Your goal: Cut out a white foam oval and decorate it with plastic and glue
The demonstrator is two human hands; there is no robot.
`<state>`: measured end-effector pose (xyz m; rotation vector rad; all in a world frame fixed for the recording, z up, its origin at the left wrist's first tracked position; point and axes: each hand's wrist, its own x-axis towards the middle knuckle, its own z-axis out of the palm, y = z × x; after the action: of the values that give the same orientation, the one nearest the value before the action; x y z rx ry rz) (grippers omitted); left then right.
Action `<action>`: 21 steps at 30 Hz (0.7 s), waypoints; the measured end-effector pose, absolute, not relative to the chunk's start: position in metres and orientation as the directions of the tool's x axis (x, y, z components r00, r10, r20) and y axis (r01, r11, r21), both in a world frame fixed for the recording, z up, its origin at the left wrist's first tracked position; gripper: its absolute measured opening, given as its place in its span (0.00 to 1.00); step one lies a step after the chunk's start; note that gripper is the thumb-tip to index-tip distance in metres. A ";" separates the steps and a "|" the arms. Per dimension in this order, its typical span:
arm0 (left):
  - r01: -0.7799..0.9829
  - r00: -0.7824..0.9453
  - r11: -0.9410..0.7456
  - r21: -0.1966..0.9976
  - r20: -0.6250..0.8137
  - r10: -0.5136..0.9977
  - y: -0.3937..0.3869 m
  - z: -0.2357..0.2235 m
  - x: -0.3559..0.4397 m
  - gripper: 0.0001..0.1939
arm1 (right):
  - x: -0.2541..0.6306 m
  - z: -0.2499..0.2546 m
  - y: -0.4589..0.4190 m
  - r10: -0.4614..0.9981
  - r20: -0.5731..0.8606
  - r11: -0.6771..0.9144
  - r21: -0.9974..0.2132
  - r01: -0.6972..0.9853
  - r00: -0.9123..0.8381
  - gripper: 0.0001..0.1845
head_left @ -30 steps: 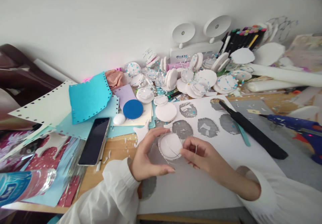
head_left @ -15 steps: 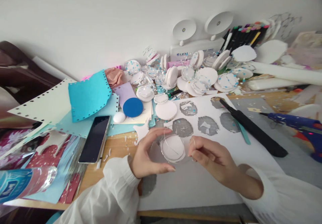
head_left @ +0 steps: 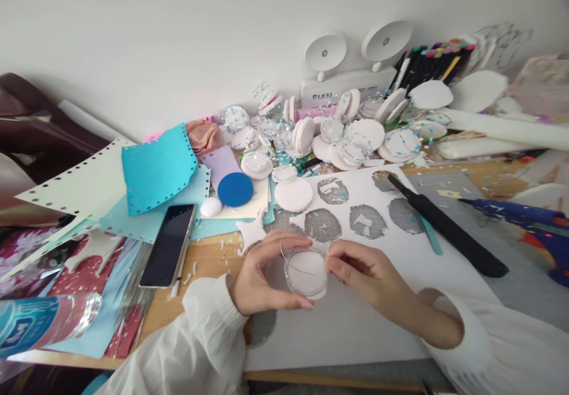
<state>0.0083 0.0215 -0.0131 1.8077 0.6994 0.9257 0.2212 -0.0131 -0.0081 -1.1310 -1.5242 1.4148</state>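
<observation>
A round white disc [head_left: 304,272] with thin silvery wire [head_left: 288,282] coiled round its edge is between my hands, above a white sheet of paper. My left hand [head_left: 265,270] curves round the disc from the left, its fingers at the top edge and its thumb at the bottom edge. A loose loop of wire stands up beside its fingers, and a wire end crosses the disc's face. With thumb and forefinger, my right hand [head_left: 362,270] pinches the wire at the disc's right edge.
The white sheet [head_left: 355,336] has several round cut-outs. A black-handled tool [head_left: 448,229] and a blue glue gun [head_left: 524,214] lie right. Wire-wrapped discs [head_left: 351,140] pile up behind. A phone [head_left: 168,246], a blue disc [head_left: 235,189] and a bottle [head_left: 48,323] are left.
My right hand has moved left and brought the wire to the disc's edge. The disc has shifted slightly down, and my left fingers now sit closer round it.
</observation>
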 end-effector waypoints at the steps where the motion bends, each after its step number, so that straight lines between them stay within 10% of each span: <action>1: 0.069 0.547 -0.367 0.928 0.273 0.791 0.021 -0.014 0.008 0.36 | 0.221 -0.008 -0.013 0.945 -0.050 -0.015 -0.994 0.111 -0.323 0.16; 13: 0.043 0.531 -0.266 0.963 0.204 0.823 0.017 -0.025 0.008 0.45 | 0.215 -0.012 -0.017 0.853 -0.214 -0.274 -0.960 -0.060 -0.476 0.18; 17: 0.074 0.482 -0.305 0.950 0.233 0.845 0.016 -0.023 0.010 0.40 | 0.214 -0.018 -0.020 0.969 0.081 0.096 -0.994 0.057 -0.233 0.08; 21: 0.185 0.523 -0.412 0.892 0.266 0.810 0.014 -0.018 0.013 0.39 | 0.220 -0.020 -0.023 0.831 0.540 0.549 -0.753 0.364 -0.136 0.24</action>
<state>0.0126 0.0141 -0.0178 1.8909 0.8175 0.9022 0.2200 -0.0232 -0.0196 -1.0021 -1.7296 0.5526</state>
